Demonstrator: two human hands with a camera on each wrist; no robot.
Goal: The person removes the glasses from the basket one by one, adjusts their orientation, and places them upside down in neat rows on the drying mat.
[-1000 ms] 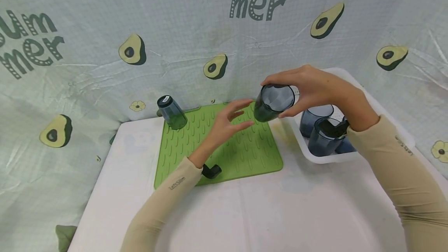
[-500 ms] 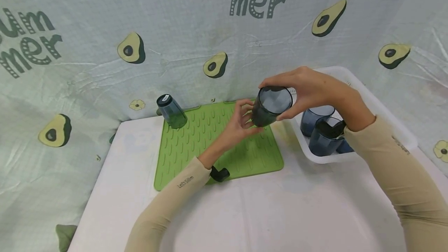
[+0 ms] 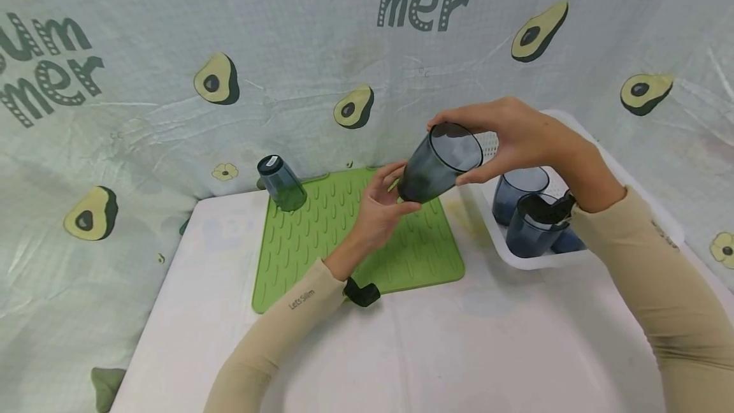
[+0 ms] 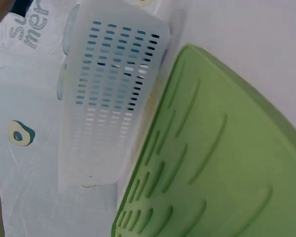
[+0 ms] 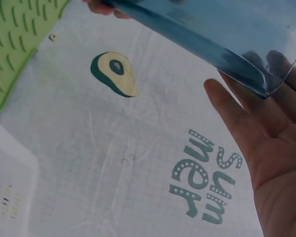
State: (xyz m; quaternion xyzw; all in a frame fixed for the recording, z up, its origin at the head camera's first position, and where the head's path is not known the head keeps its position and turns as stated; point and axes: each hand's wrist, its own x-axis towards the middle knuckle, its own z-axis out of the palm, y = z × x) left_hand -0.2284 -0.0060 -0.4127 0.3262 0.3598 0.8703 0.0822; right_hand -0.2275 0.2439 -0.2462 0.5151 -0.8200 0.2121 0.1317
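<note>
A blue-grey drinking glass [image 3: 431,167] is held in the air between both hands, tilted with its open mouth toward the upper right. My right hand [image 3: 510,136] grips it near the rim, thumb on one side and fingers on the other. At the base end, my left hand [image 3: 377,212] holds it with fingers and thumb. Close up in the right wrist view, the glass [image 5: 217,39] crosses the top, with left fingertips [image 5: 108,8] at its far end. Below the hands lies a green ridged drying mat [image 3: 309,253]. Another glass [image 3: 282,185] stands upside down on its back left corner.
A white perforated basket [image 3: 518,264] stands right of the mat, holding several similar glasses [image 3: 530,234]. In the left wrist view, its slotted side [image 4: 111,89] rises beside the mat. A curtain printed with avocados [image 3: 292,50] hangs behind the white table [image 3: 459,349].
My left hand has moved right and taken hold of the glass's base. The glass has tilted further, its rim rising to the right and its base swinging left.
</note>
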